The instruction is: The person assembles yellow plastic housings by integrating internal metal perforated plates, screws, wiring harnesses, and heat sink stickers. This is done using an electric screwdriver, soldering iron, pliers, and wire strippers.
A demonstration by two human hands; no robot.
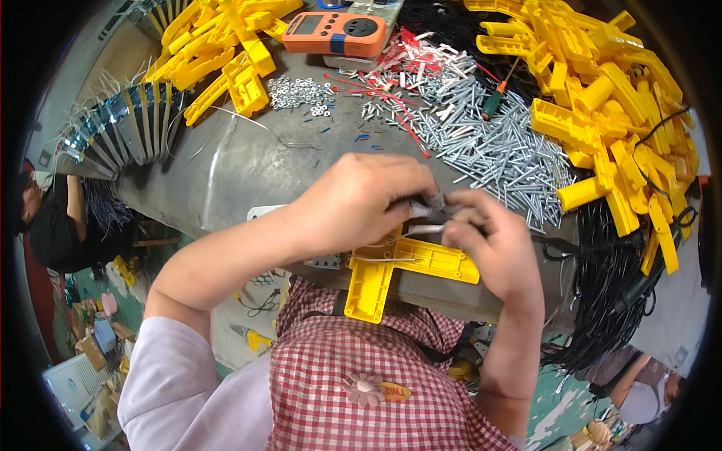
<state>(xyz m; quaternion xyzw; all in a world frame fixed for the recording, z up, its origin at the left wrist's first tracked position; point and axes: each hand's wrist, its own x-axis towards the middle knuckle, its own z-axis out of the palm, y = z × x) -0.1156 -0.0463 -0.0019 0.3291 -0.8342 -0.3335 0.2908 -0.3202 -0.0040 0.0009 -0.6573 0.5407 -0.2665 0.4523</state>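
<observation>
Both of my hands meet over the table's near edge, with their fingers closed around a small greyish piece (pixel 432 214) that the fingers mostly cover. My left hand (pixel 361 199) pinches it from the left. From the right, my right hand (pixel 492 237) grips at the same spot, slightly blurred. A pale wire or thin tube (pixel 425 228) shows between the two hands. Just below them lies a yellow plastic housing half (pixel 436 259), hollow side up, with thin wires across it. A white plate edge (pixel 265 211) sticks out beneath my left forearm.
Beyond my hands are a heap of screws (pixel 489 146), a green-handled screwdriver (pixel 493 102), small washers or nuts (pixel 299 94) and an orange multimeter (pixel 335 34). Yellow housings pile up at right (pixel 602 94) and left (pixel 248 83). Black cables (pixel 609 301) hang off the right edge.
</observation>
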